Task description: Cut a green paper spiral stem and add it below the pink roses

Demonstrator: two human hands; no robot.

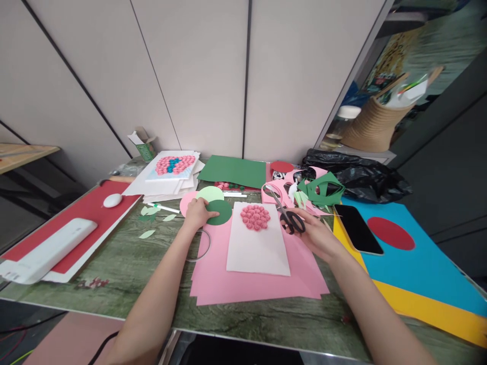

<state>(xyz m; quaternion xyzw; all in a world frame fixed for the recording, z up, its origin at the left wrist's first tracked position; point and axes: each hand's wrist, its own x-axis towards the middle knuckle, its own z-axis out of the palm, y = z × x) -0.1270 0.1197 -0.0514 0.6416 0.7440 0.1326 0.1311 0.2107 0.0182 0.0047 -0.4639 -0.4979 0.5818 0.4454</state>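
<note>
My left hand (pixel 198 214) has its thumb on top of a dark green paper circle (pixel 220 212) and grips it at its left edge. A light green circle (pixel 211 193) and a pink circle (pixel 185 202) lie partly under that hand. My right hand (pixel 315 233) holds black-handled scissors (pixel 292 222), their blades pointing up and left. Between the hands lies a white card (pixel 257 253) with a cluster of rolled pink paper flowers (pixel 255 217) near its top. Beneath the card are pink sheets (pixel 213 286).
Pink and green paper scraps (pixel 319 190) lie at the back right. A phone (pixel 357 228) rests on blue and yellow sheets at right. Left are cut leaves (pixel 147 234), a glue pen (pixel 163 208), a white laminator-like device (pixel 51 248) and a mouse (pixel 112 201). A wall stands behind.
</note>
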